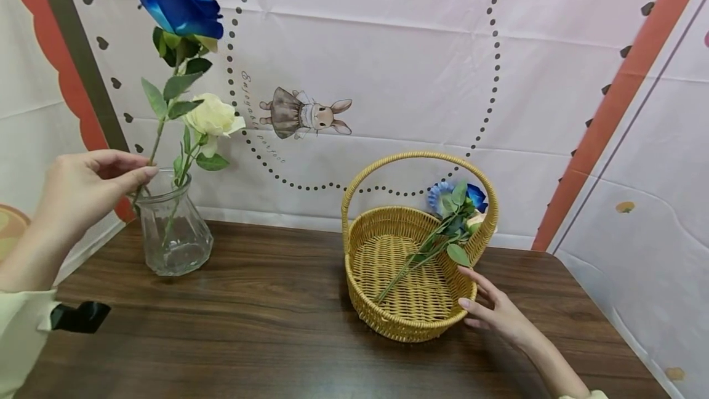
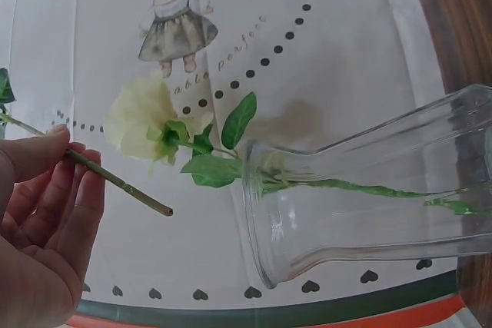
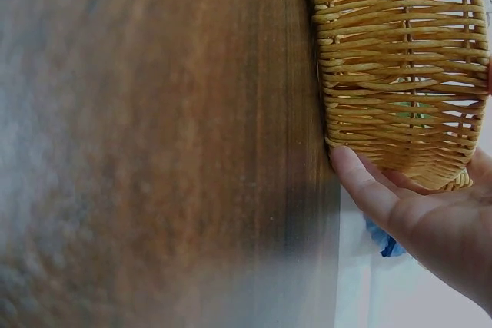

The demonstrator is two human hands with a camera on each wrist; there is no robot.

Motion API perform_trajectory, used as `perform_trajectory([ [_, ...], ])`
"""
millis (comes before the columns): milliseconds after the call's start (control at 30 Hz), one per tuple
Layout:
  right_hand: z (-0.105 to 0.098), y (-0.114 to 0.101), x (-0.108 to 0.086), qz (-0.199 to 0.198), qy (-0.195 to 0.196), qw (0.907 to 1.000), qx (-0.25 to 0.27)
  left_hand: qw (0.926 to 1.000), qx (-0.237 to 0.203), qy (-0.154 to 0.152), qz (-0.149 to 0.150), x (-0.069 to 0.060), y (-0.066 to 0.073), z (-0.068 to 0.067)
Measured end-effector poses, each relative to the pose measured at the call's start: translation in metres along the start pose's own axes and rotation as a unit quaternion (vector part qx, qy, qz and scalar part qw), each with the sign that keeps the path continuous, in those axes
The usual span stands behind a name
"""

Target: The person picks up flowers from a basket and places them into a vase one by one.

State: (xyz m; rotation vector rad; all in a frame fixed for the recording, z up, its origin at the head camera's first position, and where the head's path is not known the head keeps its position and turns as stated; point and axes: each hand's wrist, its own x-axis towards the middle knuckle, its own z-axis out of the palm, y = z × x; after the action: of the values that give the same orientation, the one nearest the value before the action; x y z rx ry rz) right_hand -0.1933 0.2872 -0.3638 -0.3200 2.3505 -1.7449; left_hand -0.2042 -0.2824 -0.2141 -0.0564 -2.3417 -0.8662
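My left hand (image 1: pixel 83 186) pinches the stem of a blue rose (image 1: pixel 183 8) between thumb and fingers. The left wrist view shows the cut end of that stem (image 2: pixel 127 187) outside the mouth of the clear glass vase (image 2: pixel 338 224), apart from it. A cream rose (image 1: pixel 213 117) stands tilted in the vase, its stem visible through the glass. My right hand (image 1: pixel 501 316) rests against the right side of a woven basket (image 1: pixel 382 325), fingers lying along its wall and rim. Several flowers with green stems (image 1: pixel 412 263) lie inside the basket, their heads on the right rim under the handle.
Vase and basket stand apart on a dark wood table (image 1: pixel 266 325). Behind them hangs a pale cloth (image 1: pixel 388 79) with a rabbit print and dotted lines. A black strap (image 1: pixel 80 317) sticks out from the left sleeve.
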Motion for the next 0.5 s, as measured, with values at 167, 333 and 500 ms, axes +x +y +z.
perform_trajectory([
  [167,0.000,0.000,0.000,0.001,0.001,1.0000,-0.001,0.9997,-0.014,0.012,-0.017,0.010,-0.002,-0.002],
  [333,0.000,-0.001,0.000,0.000,0.003,1.0000,-0.002,0.9972,-0.058,0.029,-0.035,0.020,-0.003,-0.001],
  [500,0.000,0.000,0.000,0.002,0.000,1.0000,0.000,0.9914,-0.114,0.045,-0.048,0.028,-0.005,0.003],
])
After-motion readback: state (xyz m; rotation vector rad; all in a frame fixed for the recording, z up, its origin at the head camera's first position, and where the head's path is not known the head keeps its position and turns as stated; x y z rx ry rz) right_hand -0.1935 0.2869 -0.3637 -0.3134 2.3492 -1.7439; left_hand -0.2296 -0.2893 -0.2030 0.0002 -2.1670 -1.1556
